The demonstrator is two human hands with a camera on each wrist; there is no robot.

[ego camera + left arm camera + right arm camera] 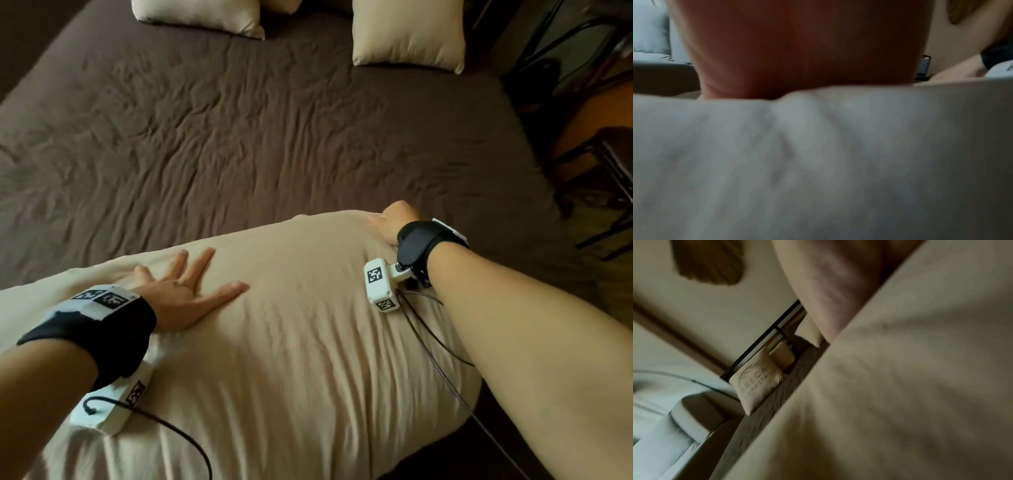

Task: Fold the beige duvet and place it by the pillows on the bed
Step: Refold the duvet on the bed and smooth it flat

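The beige duvet (291, 342) lies folded in a thick pad at the near end of the bed (239, 137). My left hand (191, 287) rests flat on top of it with the fingers spread. My right hand (394, 219) sits at the duvet's far right edge, thumb lying on the fabric, while the other fingers are hidden behind the hand. Two beige pillows (198, 17) (407, 34) lie at the head of the bed. The left wrist view shows my palm (797, 48) pressed on the duvet (818, 162). In the right wrist view, duvet (900, 386) and palm (838, 288) fill the frame.
A wide stretch of wrinkled brown sheet lies between the duvet and the pillows. Dark metal chairs (609, 178) stand on the floor to the right of the bed. A printed pillow (756, 382) leans at the headboard, and a grey sofa (674, 426) stands beyond the bed's left side.
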